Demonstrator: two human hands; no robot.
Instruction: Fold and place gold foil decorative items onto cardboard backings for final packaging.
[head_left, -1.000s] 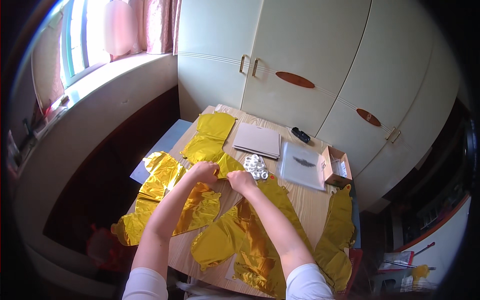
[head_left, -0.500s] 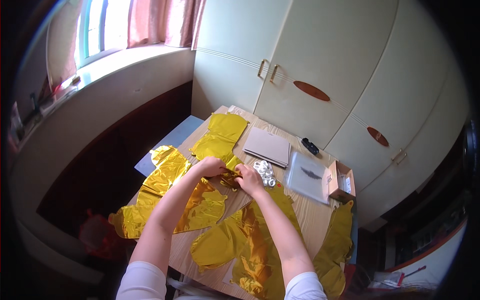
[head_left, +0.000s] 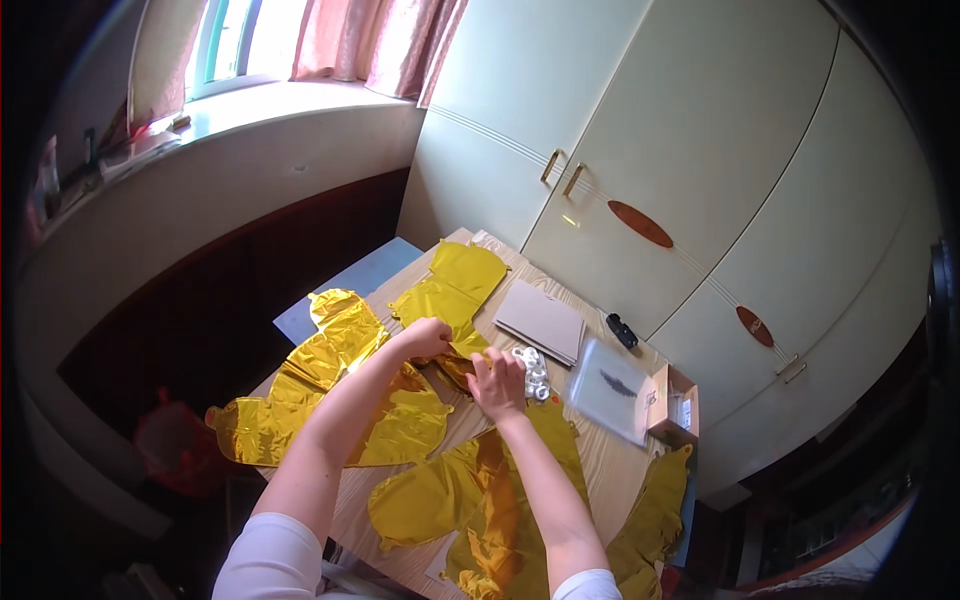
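- Broadly, the largest thing is a cream cabinet (head_left: 640, 180), standing beyond the table's far side, with brass handles and oval brown plaques.
- The table (head_left: 607, 455) has a pale wood-grain top, partly covered by pieces of gold foil.
- Left of the table and beyond it, a bright window (head_left: 235, 45) with pink curtains (head_left: 345, 40) opens over a pale sill.
- A blue panel (head_left: 350, 290) shows just beside the table's far left edge.
- The near foil (head_left: 530, 485) is spread flat over the table's near part, under the right forearm.
- The left foil (head_left: 325, 370), shiny and creased, lies at the table's left side, partly behind the left forearm.
- The far foil (head_left: 468, 275) runs from the table's far left corner toward its middle, where both hands meet it.
- The right foil (head_left: 655, 515) lies along the table's right edge.
- Clear bags (head_left: 605, 390) and grey cards (head_left: 540, 320) sit toward the table's far right.
- An open box (head_left: 672, 405) stands at the table's right edge.
- The left hand (head_left: 428, 338), over the table's middle, has its fingers curled closed on the far foil's near end.
- The right hand (head_left: 497, 385), also at the table's middle, touches that end with bent, slightly spread fingers; whether it grips, I cannot tell.
- White rings (head_left: 535, 375) lie at the table's middle, just beyond the right hand.
- A small black object (head_left: 621, 330) rests by the table's far edge.
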